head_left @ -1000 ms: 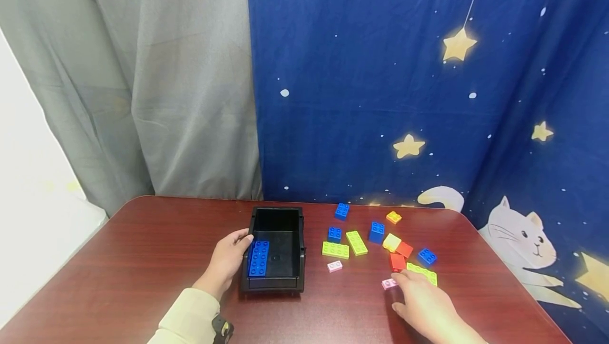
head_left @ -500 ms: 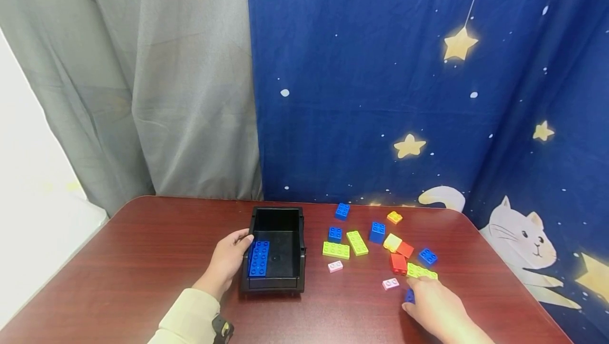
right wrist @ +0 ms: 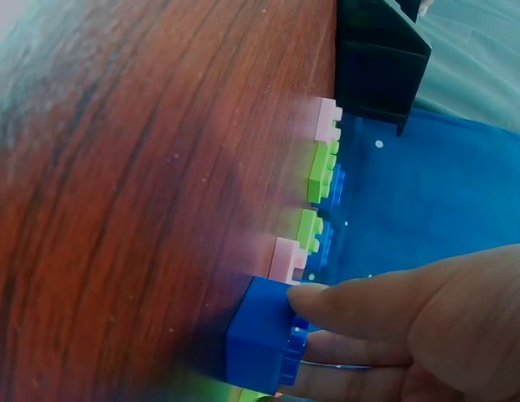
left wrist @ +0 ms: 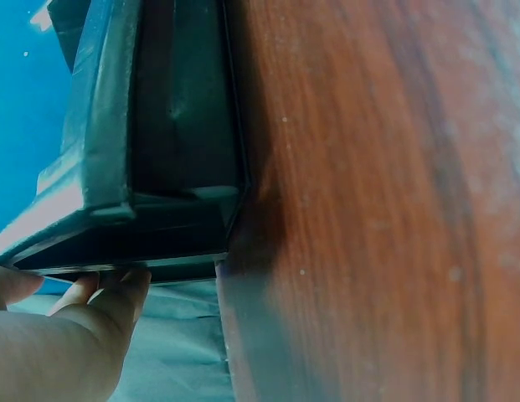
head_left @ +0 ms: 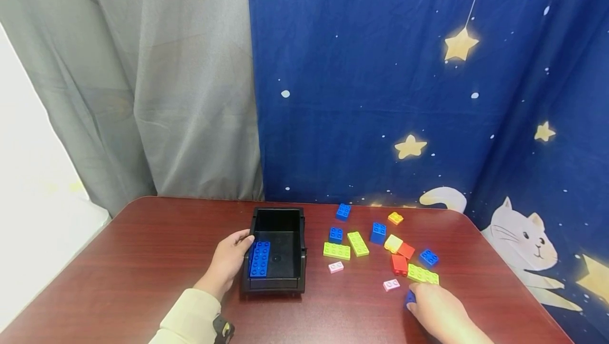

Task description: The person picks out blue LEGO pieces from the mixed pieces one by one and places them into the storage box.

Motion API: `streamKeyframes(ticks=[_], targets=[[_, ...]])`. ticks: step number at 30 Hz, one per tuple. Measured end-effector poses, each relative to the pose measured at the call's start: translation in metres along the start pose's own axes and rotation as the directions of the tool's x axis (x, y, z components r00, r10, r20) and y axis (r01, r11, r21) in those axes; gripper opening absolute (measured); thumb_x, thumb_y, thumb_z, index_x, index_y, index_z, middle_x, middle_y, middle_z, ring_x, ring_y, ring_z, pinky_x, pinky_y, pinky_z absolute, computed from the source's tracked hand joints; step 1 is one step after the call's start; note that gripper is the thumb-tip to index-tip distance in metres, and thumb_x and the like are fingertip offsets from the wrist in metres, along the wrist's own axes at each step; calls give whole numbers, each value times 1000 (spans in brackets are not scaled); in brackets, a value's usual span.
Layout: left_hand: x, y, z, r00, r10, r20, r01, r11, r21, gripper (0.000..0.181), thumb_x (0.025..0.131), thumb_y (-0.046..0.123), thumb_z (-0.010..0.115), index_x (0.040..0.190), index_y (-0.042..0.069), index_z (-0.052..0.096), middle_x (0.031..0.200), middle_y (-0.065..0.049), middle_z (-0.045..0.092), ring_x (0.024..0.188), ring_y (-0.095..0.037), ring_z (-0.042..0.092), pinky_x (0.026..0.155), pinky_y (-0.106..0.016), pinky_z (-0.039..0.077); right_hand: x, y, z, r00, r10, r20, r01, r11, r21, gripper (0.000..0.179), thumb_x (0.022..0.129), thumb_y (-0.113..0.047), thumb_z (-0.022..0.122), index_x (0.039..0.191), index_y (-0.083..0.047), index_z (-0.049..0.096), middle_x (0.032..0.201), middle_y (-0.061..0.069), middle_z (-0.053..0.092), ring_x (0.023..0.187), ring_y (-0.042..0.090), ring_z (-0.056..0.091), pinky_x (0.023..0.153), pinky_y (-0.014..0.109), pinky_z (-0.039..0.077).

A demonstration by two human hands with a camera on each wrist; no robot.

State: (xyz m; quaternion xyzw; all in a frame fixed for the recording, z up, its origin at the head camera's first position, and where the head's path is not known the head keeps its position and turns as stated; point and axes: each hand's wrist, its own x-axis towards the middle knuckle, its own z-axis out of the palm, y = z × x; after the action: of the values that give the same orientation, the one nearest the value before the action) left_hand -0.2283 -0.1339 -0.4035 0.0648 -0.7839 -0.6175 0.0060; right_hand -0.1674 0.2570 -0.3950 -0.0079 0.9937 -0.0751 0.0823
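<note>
A black plastic bin (head_left: 273, 284) stands left of the bricks, with a long blue brick (head_left: 259, 259) lying inside along its left wall. My left hand (head_left: 227, 259) grips the bin's left side, thumb over the rim; in the left wrist view its fingertips (left wrist: 136, 280) press against the bin's wall. At the near right, my right hand (head_left: 439, 307) pinches a blue brick (right wrist: 264, 335) by its studded end, thumb on one side and fingers on the other. In the head view this brick is mostly covered by the hand. A pink brick (head_left: 391, 285) lies just left of it.
Loose bricks spread over the table's right half: lime ones (head_left: 337, 251), blue ones (head_left: 378, 233), red ones (head_left: 399, 265), a pale yellow one (head_left: 393, 243), an orange one (head_left: 395, 218) and another pink one (head_left: 335, 267). Curtains (head_left: 361, 95) hang behind the wooden table (head_left: 171, 249).
My right hand has shifted right and nearer, away from the pink brick, uncovering it, and now has the blue brick between thumb and fingers. The left hand and bin have stayed put.
</note>
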Motion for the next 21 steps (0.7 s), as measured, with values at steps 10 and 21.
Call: streamKeyframes(ticks=[10,21], targets=[[0,2,1,1000,0,3,0,1000,0,46,103,20,44,141,-6,41,141,-29,45,129,-42,43,105,-55,38,0,3,0,1000,11,3,-11,999,32,31,81,-20,77,102,-2,64,89,4,66,76,21,59,83,56,52],[0,1,0,1000,-14,6,14,1000,0,46,103,21,44,141,-5,42,139,-29,46,126,-41,46,104,-55,39,3,2,3,1000,21,6,-21,996,84,31,80,-18,78,101,0,65,84,2,63,74,19,56,84,55,52]])
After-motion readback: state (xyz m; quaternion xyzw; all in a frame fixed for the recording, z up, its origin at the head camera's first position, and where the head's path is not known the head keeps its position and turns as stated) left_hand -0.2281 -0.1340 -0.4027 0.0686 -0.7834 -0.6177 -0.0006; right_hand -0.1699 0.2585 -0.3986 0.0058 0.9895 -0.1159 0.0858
